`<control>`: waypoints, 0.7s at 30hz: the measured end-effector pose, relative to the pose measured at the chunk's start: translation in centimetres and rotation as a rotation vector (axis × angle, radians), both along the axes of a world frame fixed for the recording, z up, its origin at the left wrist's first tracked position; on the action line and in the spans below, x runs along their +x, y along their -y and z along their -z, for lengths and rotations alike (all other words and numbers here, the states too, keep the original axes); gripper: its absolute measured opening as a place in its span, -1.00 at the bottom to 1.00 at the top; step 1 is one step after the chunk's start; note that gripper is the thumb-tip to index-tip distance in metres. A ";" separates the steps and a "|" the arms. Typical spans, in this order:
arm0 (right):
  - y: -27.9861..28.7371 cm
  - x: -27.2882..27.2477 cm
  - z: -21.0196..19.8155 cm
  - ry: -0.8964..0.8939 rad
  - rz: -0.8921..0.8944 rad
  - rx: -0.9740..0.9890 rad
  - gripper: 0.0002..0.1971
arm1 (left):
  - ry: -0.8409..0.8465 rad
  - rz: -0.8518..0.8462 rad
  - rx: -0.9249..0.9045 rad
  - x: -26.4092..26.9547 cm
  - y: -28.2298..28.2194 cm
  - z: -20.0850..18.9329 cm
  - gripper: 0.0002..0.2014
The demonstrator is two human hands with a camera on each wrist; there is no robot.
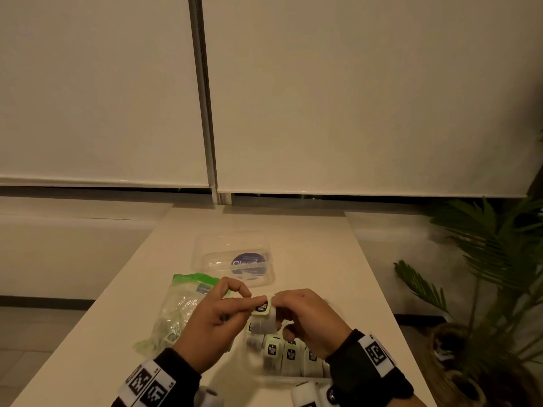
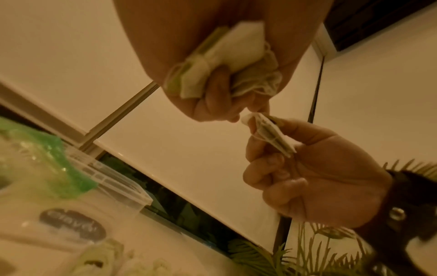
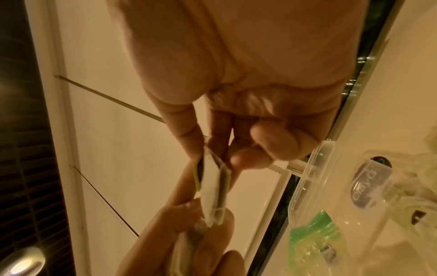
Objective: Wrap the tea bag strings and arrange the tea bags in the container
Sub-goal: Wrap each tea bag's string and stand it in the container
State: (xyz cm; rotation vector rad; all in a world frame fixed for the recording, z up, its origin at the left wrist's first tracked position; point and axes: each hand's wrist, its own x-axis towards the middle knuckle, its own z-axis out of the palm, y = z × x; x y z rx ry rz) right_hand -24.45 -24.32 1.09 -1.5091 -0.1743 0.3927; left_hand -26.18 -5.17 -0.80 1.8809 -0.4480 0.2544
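Just above the clear container [image 1: 293, 374] of wrapped bags, the right hand [image 1: 311, 321] pinches the tea bag [image 1: 262, 314] steady while the left hand [image 1: 214, 324], clutching spare tea bags [image 2: 227, 56], pinches apparently its string to wrap it.

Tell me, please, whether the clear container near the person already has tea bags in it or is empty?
Partly filled: the container holds a row of tea bags standing with labelled tags up, below both hands.

A potted palm [image 1: 484, 304] stands right of the white table [image 1: 323, 230].
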 end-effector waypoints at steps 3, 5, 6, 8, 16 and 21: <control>-0.3 0.1 0.0 0.086 -0.015 -0.063 -0.75 | -0.052 0.001 -0.065 -0.2 -0.2 0.2 -0.62; -0.4 0.3 0.2 0.137 -0.018 -0.115 -0.74 | -0.178 -0.047 -0.276 0.0 -0.1 0.6 -0.64; -0.5 0.5 0.3 0.166 -0.017 -0.149 -0.73 | -0.270 -0.042 -0.423 0.1 0.2 0.8 -0.63; -0.6 1.0 0.5 0.255 -0.022 -0.244 -0.73 | -0.406 -0.012 -0.567 0.1 0.7 1.2 -0.59; -1.9 1.6 1.4 0.556 0.017 -0.706 -0.91 | -0.414 -0.160 -0.267 0.1 1.4 3.9 -0.85; -2.1 3.8 2.7 0.466 -0.165 -0.887 -0.92 | -0.534 -0.210 -0.108 0.6 1.0 6.7 -0.84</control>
